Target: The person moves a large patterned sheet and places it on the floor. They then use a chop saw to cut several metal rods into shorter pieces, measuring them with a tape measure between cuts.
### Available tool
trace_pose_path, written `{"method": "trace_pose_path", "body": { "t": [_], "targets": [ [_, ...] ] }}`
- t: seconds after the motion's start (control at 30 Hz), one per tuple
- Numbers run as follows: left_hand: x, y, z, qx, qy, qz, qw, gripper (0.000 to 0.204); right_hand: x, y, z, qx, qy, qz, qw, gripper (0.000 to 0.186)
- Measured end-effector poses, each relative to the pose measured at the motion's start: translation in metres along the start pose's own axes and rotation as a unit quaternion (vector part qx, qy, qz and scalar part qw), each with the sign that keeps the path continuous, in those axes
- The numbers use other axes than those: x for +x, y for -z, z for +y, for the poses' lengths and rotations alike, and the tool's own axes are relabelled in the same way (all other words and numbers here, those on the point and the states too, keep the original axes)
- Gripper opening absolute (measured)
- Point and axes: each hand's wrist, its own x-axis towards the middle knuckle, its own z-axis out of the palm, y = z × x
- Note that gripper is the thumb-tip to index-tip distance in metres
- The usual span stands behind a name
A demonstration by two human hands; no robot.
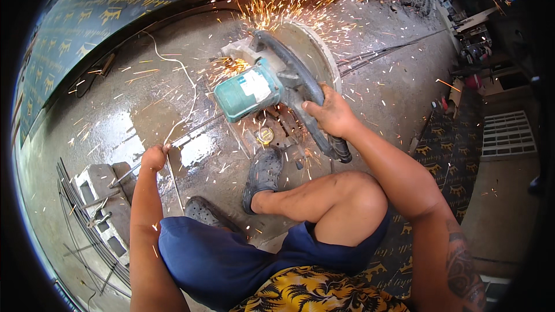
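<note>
My right hand [333, 114] is wrapped around the black handle of a cut-off saw [247, 92] with a teal motor housing. Sparks spray from the saw's far side, around its round blade guard [315, 52]. My left hand [154, 158] is closed on a thin metal rod [196, 133], which runs from beside the concrete block up toward the saw's base. Where the rod meets the blade is hidden behind the motor. On the saw's base, close to my foot, sits a round yellow tape measure [265, 136]. A pale cord [185, 78] passes by my left hand.
Concrete blocks [104, 214] with a metal tool on top stand at the left beside several long dark rods [68, 196]. More rods [384, 52] lie at the far right. Dark printed boards [127, 8] line the back. My clogs [266, 170] rest near the saw; wet patches mark the floor.
</note>
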Motion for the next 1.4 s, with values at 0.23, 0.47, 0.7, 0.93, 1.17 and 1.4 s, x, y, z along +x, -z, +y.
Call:
{"method": "trace_pose_path", "body": {
  "t": [0.23,0.47,0.7,0.93,1.17,1.4],
  "targets": [
    [-0.005,0.011,0.012,0.015,-0.001,-0.022,1.0,0.063,0.0,0.002,0.001,0.0,-0.013,-0.007,1.0,0.066],
    [-0.002,-0.004,-0.01,-0.012,-0.025,0.001,1.0,0.06,0.004,-0.004,0.008,-0.022,-0.015,-0.001,1.0,0.075],
    [-0.012,0.023,0.028,-0.039,0.005,-0.018,0.999,0.062,-0.007,-0.001,0.016,-0.037,-0.037,0.017,0.998,0.081],
    [-0.032,0.027,0.042,-0.04,0.036,-0.01,0.998,0.066,0.038,0.059,-0.11,-0.077,-0.079,-0.064,0.992,0.059],
    [-0.121,0.01,0.046,-0.047,0.123,0.048,0.99,0.073,0.106,0.055,-0.228,-0.198,-0.025,-0.204,0.958,0.038],
    [-0.28,0.036,0.074,-0.128,0.171,0.057,0.975,0.076,0.12,0.11,-0.198,-0.345,0.006,-0.146,0.927,0.03]
  ]
}}
